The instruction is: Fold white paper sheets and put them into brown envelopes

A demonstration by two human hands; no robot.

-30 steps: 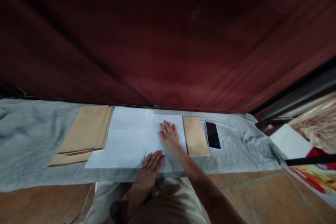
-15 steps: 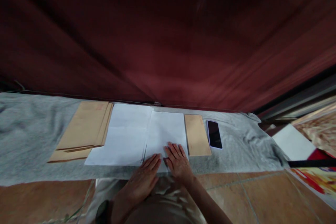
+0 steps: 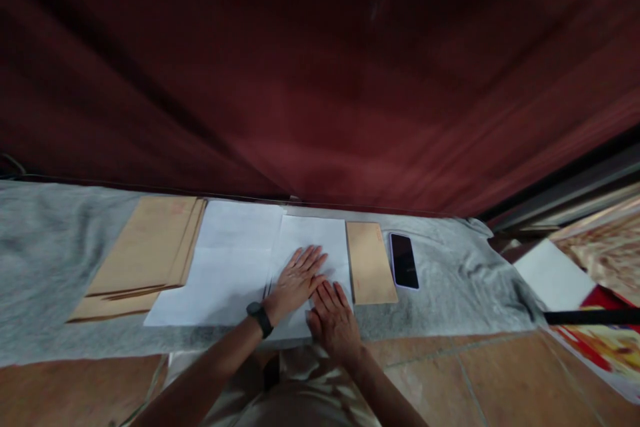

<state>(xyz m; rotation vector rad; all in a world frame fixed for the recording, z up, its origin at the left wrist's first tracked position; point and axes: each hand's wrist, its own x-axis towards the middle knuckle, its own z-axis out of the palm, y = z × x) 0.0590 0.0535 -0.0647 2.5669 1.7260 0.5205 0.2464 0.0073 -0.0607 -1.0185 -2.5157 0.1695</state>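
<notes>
A folded sheet of white paper [image 3: 335, 240] lies on the grey cloth, directly before me. My left hand [image 3: 299, 277] rests flat on the middle of it, fingers stretched out, with a dark watch [image 3: 259, 318] at the wrist. Lower on the same paper lies my right hand [image 3: 336, 325], its fingers extended and its fingertips close to my left thumb. Beside it on the left are wider white sheets [image 3: 227, 267]. To the right of the folded paper is a small brown envelope [image 3: 370, 263].
Several large brown envelopes [image 3: 143, 243] overlap the left edge of the white sheets. A phone [image 3: 404, 261] lies right of the small envelope. Grey cloth [image 3: 460, 280] covers the narrow surface, backed by a dark red panel [image 3: 320, 113]. Tiled floor [image 3: 505, 373] shows in front.
My left hand has moved up and forward onto the middle of the folded paper. My right hand has slid slightly toward me. The view has shifted a little.
</notes>
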